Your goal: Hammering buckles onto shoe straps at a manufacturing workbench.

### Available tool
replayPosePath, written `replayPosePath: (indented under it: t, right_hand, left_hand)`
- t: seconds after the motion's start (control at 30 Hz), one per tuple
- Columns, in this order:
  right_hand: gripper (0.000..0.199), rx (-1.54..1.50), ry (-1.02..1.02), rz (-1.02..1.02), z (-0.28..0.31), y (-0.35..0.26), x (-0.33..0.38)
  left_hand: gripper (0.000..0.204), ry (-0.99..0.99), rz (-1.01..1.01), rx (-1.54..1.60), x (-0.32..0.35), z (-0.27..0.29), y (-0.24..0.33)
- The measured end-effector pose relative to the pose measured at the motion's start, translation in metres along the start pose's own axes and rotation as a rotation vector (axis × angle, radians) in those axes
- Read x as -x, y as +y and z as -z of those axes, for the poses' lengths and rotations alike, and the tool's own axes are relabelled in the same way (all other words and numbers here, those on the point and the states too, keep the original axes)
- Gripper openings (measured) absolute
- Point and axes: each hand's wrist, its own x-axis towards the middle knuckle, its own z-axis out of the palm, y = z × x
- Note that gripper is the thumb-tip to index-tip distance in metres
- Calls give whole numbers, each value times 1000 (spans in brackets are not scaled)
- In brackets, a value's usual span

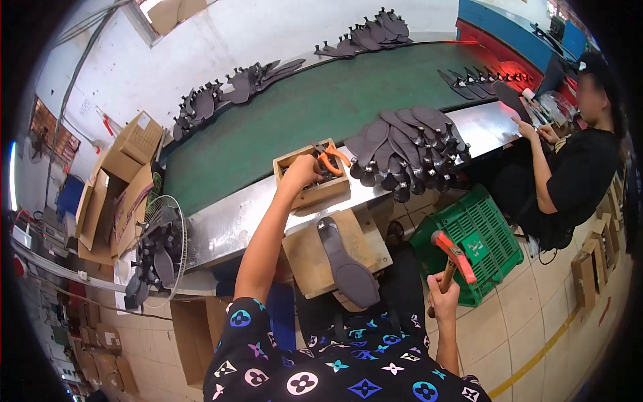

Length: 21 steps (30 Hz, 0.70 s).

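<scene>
My left hand [305,172] reaches down into a small wooden box [321,194] on the metal edge of the bench. Its fingertips are hidden among small dark pieces, so what they hold, if anything, does not show. Orange-handled pliers [328,158] lie at the box's right side, close to that hand. My right hand [443,296] is closed around the wooden handle of a hammer [454,256] with a red-orange head, held up at the right. Between my arms, a dark grey shoe insole [349,268] lies on a wooden block [305,261], apart from both hands.
Right of the box is a pile of insoles with black heels [408,144]. A green crate [495,234] stands below it. A co-worker [569,154] sits at the far right, holding an insole. A wire fan guard [175,234] and cardboard boxes [130,161] stand left.
</scene>
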Motion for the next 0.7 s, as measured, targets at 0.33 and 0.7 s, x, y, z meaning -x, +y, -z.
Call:
replayPosePath:
  t: [0.33,0.7]
  right_hand:
    - [29,-2,-204,161,-48,-46,-36]
    - [32,-133,-509,391,-127,-153,-44]
  left_hand:
    - [25,382,137,555,48,9,-6]
    - [19,842,-225,646,173,55,139]
